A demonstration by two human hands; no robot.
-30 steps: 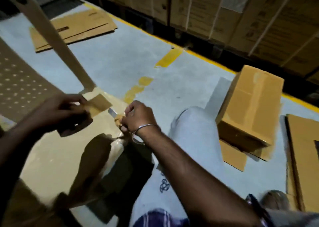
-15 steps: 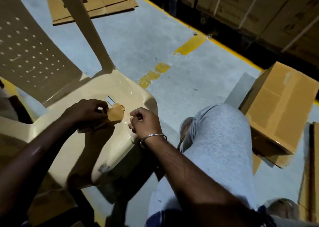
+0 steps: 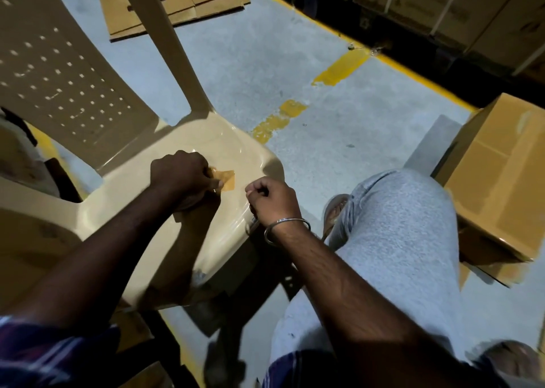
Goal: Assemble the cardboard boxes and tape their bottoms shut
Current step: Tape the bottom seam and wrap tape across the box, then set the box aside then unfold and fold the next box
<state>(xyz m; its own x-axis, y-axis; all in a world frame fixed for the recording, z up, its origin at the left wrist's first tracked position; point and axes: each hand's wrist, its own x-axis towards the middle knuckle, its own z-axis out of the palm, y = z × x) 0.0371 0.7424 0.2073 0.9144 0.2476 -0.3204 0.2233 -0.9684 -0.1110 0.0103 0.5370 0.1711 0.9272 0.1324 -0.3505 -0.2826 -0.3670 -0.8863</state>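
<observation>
Pinching a small brown piece of tape between curled fingers, the left hand presses down on the seat of a beige plastic chair; the tape sticks out of this grip toward three o'clock, lying flat against the seat. Just beside it at three o'clock, apart from the tape, the right hand hovers over the seat's front edge, its grip narrow, fingers curled into a loose fist; whether anything thin sits inside it I cannot tell. A metal bangle circles the right wrist.

Further out, at four o'clock from the hands, a knee in grey trousers is raised above the grey floor. Beyond the knee at three o'clock, an assembled cardboard box lies tilted on the floor, well apart from both hands. At twelve o'clock, past the chair's backrest post, flattened cardboard boxes lie on the floor. Yellow painted marks run across the floor toward one o'clock, where stacked cartons stand in shadow.
</observation>
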